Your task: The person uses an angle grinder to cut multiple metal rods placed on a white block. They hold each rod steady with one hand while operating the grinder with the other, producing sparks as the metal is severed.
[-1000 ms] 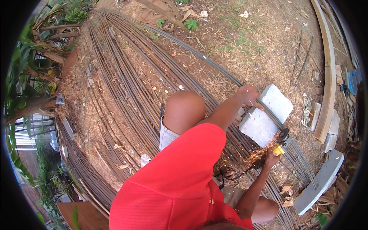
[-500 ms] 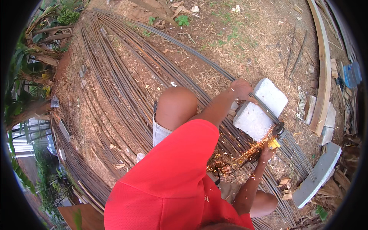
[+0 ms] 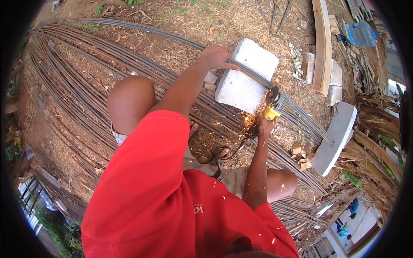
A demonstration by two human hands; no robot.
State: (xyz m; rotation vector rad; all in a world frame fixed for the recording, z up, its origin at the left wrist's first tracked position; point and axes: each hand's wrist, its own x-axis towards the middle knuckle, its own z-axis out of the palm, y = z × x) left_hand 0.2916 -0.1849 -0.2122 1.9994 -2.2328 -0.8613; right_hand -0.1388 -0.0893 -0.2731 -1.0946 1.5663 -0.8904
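My left hand (image 3: 215,56) is closed round a bundle of thin steel reinforcing bars (image 3: 254,76), pressing it down across a white concrete block (image 3: 251,53). In my right hand (image 3: 266,125) is an angle grinder (image 3: 271,113) with a yellow gear head, its body mostly hidden under the hand. The grinder's dark disc (image 3: 272,95) meets the bars just past the block's right edge. Orange sparks (image 3: 251,120) spray from there back toward my legs. Beyond the disc, the bars' ends reach a grey concrete slab (image 3: 333,144).
Many long rusty bars (image 3: 86,71) lie on the ground to the left and beneath my legs. A dark power cord (image 3: 234,155) loops by my feet. Wooden planks (image 3: 322,51), small blocks (image 3: 335,79) and a blue plastic bottle (image 3: 361,34) are at the right.
The view has swung, so the scene sits further left and higher. Both hands keep their holds, and the disc stays at the bars. The sparks look more bunched near the grinder.
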